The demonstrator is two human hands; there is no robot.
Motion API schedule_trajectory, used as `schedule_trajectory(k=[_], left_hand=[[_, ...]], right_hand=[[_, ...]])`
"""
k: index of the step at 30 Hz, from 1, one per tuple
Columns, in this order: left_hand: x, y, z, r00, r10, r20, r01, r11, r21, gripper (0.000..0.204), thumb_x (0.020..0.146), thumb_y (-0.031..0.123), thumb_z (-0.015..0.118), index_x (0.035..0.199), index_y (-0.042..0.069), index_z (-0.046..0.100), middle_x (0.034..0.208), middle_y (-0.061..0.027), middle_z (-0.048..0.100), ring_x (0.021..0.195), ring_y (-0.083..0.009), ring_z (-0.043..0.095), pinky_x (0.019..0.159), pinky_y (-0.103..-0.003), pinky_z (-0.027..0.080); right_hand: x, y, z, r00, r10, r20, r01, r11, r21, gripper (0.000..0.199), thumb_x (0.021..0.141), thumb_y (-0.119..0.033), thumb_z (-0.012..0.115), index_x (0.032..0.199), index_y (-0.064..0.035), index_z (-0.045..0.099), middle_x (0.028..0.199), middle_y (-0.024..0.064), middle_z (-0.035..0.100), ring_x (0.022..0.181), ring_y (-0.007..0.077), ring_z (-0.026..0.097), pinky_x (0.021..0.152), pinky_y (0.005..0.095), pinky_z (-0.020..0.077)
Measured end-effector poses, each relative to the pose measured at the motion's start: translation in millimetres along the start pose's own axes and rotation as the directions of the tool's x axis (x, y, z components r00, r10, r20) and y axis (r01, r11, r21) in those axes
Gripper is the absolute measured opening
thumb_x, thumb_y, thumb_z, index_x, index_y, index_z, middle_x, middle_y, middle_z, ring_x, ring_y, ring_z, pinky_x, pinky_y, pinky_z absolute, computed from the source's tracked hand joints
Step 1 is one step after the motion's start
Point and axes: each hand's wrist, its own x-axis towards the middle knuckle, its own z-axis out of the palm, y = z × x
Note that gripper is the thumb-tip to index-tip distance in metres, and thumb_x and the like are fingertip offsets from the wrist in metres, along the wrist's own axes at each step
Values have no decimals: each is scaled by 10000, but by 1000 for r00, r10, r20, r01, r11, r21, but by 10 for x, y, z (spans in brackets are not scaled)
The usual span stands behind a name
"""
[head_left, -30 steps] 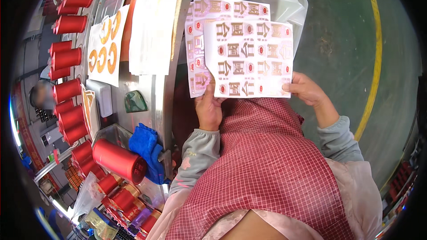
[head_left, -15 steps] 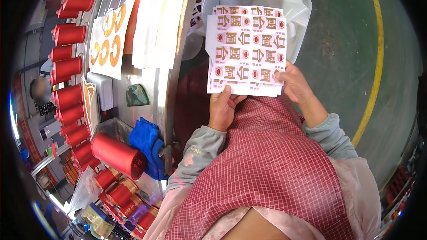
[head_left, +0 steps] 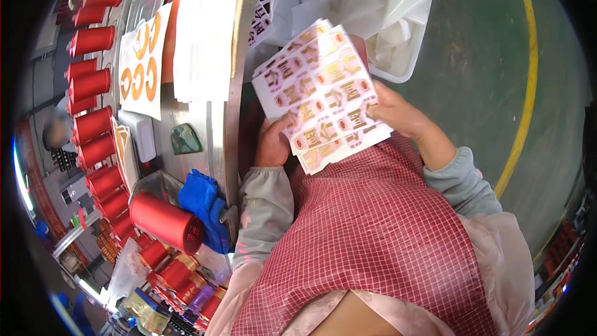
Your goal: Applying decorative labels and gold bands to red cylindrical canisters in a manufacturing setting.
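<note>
Between my two hands is a small stack of white sticker sheets, printed with gold characters and small red ovals. It is tilted over my lap, and the sheets do not line up at their edges. My left hand is closed on the lower left edge, its thumb on the top sheet. Gripping the right edge is my right hand, its thumb also on top and its other fingers hidden underneath. Behind the stack stands a white plastic bin with crumpled white sheets inside.
A metal workbench runs along my left. On it lie a white sheet with orange C shapes, long white sheets, a green piece, a blue cloth and a red canister. Several red cylinders line its far side.
The stack has turned from upright to slanted and moved slightly left and lower. My left hand has shifted left with it, and more of the white bin shows.
</note>
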Motion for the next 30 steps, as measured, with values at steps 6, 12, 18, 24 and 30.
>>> schedule_trajectory(k=[6,12,18,24,30], left_hand=[[-177,-217,-474,943,-149,-297,85,972,-217,492,822,40,484,1311,-14,467,1243,-136,578,1140,-273,571,987,-374,457],[-455,-256,-684,937,-182,-300,79,943,-324,469,923,142,430,1356,-37,413,1326,-161,530,1196,-297,533,1051,-420,408],[-705,-243,-667,881,-199,-430,67,951,-302,474,921,132,442,1362,-37,403,1354,-162,506,1222,-298,511,1072,-418,383],[-746,-257,-758,899,-298,-322,104,859,-501,507,915,127,448,1395,-10,363,1375,-171,483,1250,-322,484,1082,-456,367],[-599,-243,-599,862,-286,-418,117,916,-384,521,903,121,471,1398,2,360,1379,-155,478,1252,-315,480,1087,-448,359]], right_hand=[[564,-227,120,981,144,129,-105,956,-273,544,916,-232,571,1366,24,403,1167,140,590,972,174,597,819,291,498],[2119,-196,395,952,165,-257,-171,985,-3,485,915,-323,603,1202,56,509,986,154,612,734,206,643,531,320,561],[2972,40,629,932,330,-148,-321,944,79,310,920,-269,577,1058,8,575,924,145,655,746,237,655,524,352,542],[2974,285,785,894,-442,-70,185,507,-842,156,813,-163,570,899,-44,622,778,169,673,713,334,668,600,444,532],[2685,-185,857,945,-325,-14,167,522,-836,147,806,-154,539,882,-80,640,834,149,679,776,324,671,645,432,536]])
